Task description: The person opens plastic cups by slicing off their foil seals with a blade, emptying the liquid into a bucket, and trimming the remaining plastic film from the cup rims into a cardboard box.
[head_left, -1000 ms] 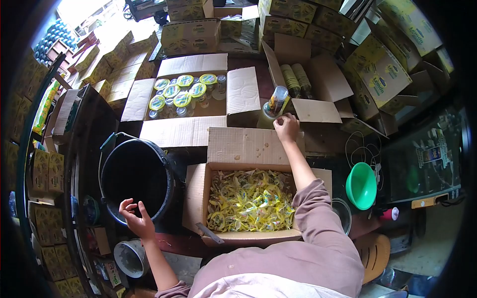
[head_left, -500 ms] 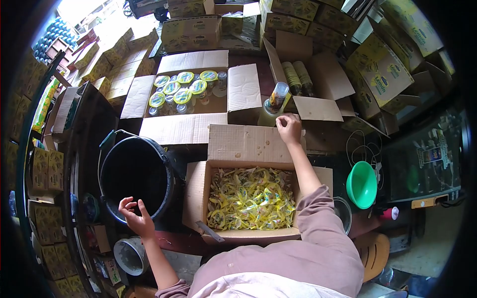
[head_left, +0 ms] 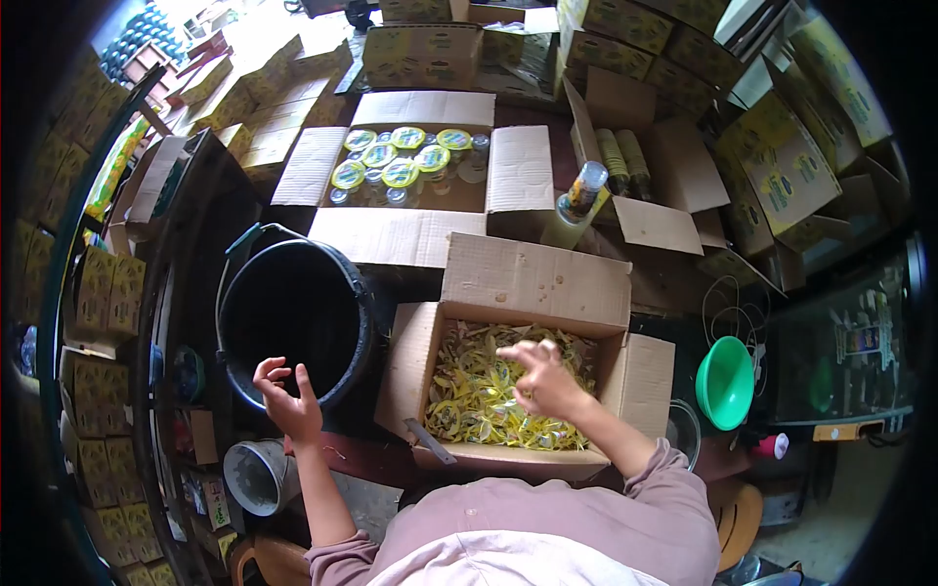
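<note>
My right hand is over the open carton of yellow-and-clear wrapped packets, its fingers apart and nothing visible in them. My left hand is raised in front of the black bucket, fingers apart and slightly curled, holding nothing. Beyond the carton stands a tall container with a clear-topped cup stack in it. Further back, an open box holds cups with yellow-rimmed lids.
Another open box holds two cup stacks. A green bowl and a coiled cable are at the right. A grey bucket stands at lower left. Printed cartons are stacked behind.
My right hand has moved back from beside the tall container to above the packets, and its fingers have spread. The whole view has shifted slightly. My left hand keeps much the same pose.
</note>
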A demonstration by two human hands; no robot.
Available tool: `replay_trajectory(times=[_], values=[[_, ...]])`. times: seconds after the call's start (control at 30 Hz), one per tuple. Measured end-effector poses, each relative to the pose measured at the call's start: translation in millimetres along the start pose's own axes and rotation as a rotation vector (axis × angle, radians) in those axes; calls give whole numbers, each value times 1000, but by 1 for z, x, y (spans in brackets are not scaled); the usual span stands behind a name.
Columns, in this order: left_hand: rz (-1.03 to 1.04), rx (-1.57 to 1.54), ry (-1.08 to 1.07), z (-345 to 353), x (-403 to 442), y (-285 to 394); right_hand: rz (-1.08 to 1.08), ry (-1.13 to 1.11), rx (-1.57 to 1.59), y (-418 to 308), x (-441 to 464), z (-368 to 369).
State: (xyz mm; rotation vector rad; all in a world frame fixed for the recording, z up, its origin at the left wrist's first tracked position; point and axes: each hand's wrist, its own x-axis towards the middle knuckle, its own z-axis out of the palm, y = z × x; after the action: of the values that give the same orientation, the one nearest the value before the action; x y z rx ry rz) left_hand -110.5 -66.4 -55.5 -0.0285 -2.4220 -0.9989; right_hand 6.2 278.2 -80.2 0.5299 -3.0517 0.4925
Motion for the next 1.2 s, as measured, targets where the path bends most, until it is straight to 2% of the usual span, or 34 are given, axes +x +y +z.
replay_trajectory(times=[0.03, 0.23, 0.27, 0.37, 0.43, 0.5, 0.6, 0.63, 0.7, 0.77, 0.83, 0.9, 0.97, 1.0, 1.1, 1.2], values=[[5, 20, 0, -1, 0, 1, -47, 7, -107, -10, 0, 7], [10, 32, 9, -2, 0, 2, -34, -327, 5, -15, 14, 0], [10, 29, 5, -2, 0, 2, -70, -161, 12, -12, 12, 6], [13, 33, 1, -3, 1, 3, -88, -96, -25, -12, 27, -10], [19, 30, -2, -3, 1, 2, -34, -420, 33, 3, 40, -14], [15, 30, -7, -3, 1, 1, -94, -475, -127, 11, 48, -14], [4, 28, -8, -3, 1, 3, -218, -318, -2, 23, 65, -17], [4, 28, -8, -2, 2, 4, -236, -304, 117, 25, 86, -31], [-4, 26, -13, -1, 3, 4, -227, -125, 198, 29, 135, -48], [-16, 8, -18, -2, 3, 4, -122, 163, 354, 53, 193, -23], [-36, -23, -10, -1, 3, 4, 22, 290, 473, 63, 251, -17], [-42, -9, -5, -1, 3, 4, 317, 379, 385, 85, 301, 18], [-37, -6, 2, -1, 3, 2, 643, 193, 230, 88, 337, 30], [-37, -10, 0, -1, 3, 1, 731, 76, 128, 86, 350, 31], [-59, -10, 1, -1, 1, -1, 801, -14, 125, 85, 373, 41], [-72, -26, -17, -1, 0, -3, 801, 67, 166, 94, 381, 53]])
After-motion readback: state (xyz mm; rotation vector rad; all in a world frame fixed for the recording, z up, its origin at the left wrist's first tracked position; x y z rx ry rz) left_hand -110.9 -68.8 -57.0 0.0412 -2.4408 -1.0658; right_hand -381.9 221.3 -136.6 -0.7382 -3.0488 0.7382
